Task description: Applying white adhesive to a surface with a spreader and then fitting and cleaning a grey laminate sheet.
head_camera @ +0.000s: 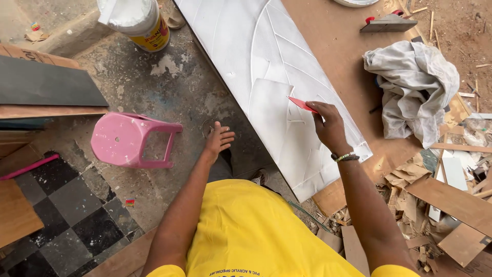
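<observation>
A long white panel (246, 46) with curved grooved lines lies on a brown board (338, 41). My right hand (328, 123) grips a small red scraper (302, 104) and presses its edge against the panel's surface near the lower right part. My left hand (219, 139) hangs free to the left of the panel, fingers spread, holding nothing, above the stained concrete floor. I wear a yellow shirt (246, 231) and a beaded bracelet on the right wrist.
A pink plastic stool (128, 139) lies tipped on the floor at left. A white tub with a yellow label (137, 20) stands at the top. A crumpled grey cloth (412, 87) rests on the board at right. Wood offcuts (451, 200) pile at lower right. Dark boards (41, 87) stack at left.
</observation>
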